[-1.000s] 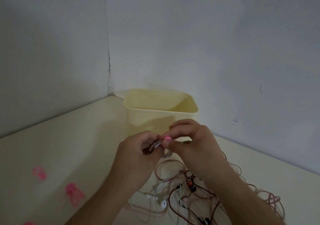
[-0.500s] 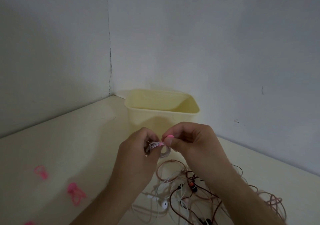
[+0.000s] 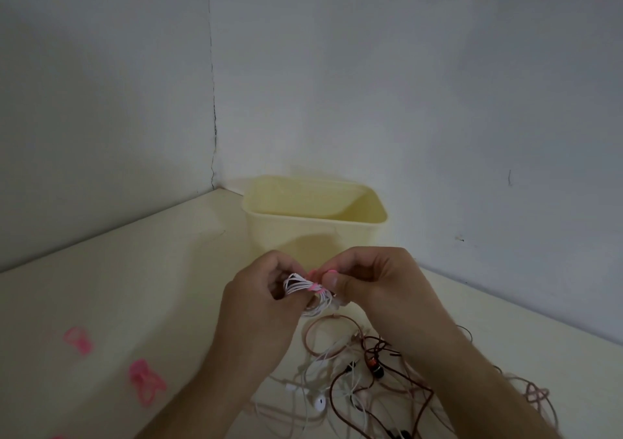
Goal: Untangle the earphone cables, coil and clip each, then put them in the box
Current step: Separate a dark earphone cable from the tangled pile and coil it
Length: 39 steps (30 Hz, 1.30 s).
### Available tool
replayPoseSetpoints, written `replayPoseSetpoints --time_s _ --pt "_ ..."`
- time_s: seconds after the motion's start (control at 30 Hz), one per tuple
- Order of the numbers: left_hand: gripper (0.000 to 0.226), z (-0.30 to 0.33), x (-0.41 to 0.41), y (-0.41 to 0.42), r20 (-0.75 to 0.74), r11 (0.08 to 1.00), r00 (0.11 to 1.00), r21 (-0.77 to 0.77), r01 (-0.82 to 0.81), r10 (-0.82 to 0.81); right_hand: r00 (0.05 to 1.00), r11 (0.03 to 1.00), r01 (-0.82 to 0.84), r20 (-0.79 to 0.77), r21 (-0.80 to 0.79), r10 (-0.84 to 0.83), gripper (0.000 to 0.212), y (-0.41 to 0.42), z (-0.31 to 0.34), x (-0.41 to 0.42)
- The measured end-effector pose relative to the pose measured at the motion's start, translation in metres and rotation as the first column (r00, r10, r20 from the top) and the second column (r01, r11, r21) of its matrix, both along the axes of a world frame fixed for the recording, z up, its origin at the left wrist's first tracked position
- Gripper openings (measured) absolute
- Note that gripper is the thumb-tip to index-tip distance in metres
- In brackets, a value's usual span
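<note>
The left hand (image 3: 259,307) grips a small coiled bundle of thin white earphone cable (image 3: 305,292), held above the cream worktop (image 3: 118,286) just in front of the pale yellow plastic box (image 3: 313,226). The strands gather into a narrow waist where a pink plastic clip (image 3: 317,285) sits. The right hand (image 3: 374,286) pinches that clip between thumb and fingertips. A tangle of brown, white and pinkish earphone cables (image 3: 364,374) lies on the worktop below both hands.

Single head view, looking forward-down, close over hands (image 3: 323,290), facing wall corner (image 3: 212,155)
</note>
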<state>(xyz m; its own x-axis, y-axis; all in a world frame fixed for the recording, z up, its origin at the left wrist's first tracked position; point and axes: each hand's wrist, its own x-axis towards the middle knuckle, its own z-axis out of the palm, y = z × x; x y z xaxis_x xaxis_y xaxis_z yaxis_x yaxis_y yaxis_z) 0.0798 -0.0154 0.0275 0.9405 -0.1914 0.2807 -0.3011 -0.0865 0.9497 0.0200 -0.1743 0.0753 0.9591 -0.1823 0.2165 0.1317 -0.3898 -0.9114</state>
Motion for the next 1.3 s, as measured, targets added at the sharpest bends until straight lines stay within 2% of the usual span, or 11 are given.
replayPoseSetpoints --time_s 0.17,0.4,0.5,0.63,0.8,0.9,1.03,1.1,1.2,1.3 --pt "0.023 0.0032 -0.0012 0.0004 -0.013 0.994 0.998 -0.096 0.058 -0.06 0.999 1.0 0.009 0.034 0.015 -0.009 0.018 -0.0015 -0.0009 0.0002" --pt "0.028 0.0046 0.0007 0.0007 0.019 0.968 0.987 -0.191 0.16 -0.16 0.993 0.994 0.066 0.096 0.086 -0.074 0.014 0.0019 -0.0033 0.0014" --pt "0.024 0.0046 0.0011 0.0017 0.027 0.951 0.976 -0.222 0.216 -0.216 0.992 0.99 0.082 0.091 0.117 -0.092 0.019 0.0015 -0.0031 0.0016" --pt "0.021 0.0049 0.0017 0.0036 0.027 0.942 0.966 -0.216 0.256 -0.256 0.992 0.995 0.074 0.093 0.062 -0.08 0.011 0.0006 -0.0039 0.0021" --pt "0.017 0.0061 0.0014 0.0046 0.024 0.93 0.954 -0.217 0.298 -0.3 0.995 0.998 0.061 0.083 -0.022 -0.059 0.013 -0.0051 -0.0003 -0.0001" --pt "0.019 0.0053 0.0033 0.0056 -0.027 0.888 0.922 -0.283 0.363 -0.386 0.993 0.996 0.087 0.082 -0.022 -0.085 0.011 -0.0067 0.001 -0.0008" --pt "0.011 0.0051 0.0029 0.0019 -0.059 0.92 0.951 -0.276 0.278 -0.305 0.992 0.999 0.045 0.115 0.027 -0.048 0.011 -0.0046 0.0 0.0003" --pt "0.015 0.004 0.0037 0.0014 -0.076 0.929 0.958 -0.277 0.245 -0.276 0.992 0.999 0.019 0.124 0.035 -0.023 0.011 -0.0039 0.0002 0.0001" --pt "0.018 0.0022 0.0065 0.0029 -0.095 0.916 0.954 -0.321 0.242 -0.285 0.993 0.999 -0.045 0.114 0.009 0.044 0.016 -0.0045 0.002 -0.0015" --pt "0.019 0.0017 0.0079 0.0038 -0.101 0.903 0.946 -0.345 0.257 -0.308 0.993 0.999 -0.046 0.106 0.02 0.043 0.014 -0.0052 0.0029 -0.0016"
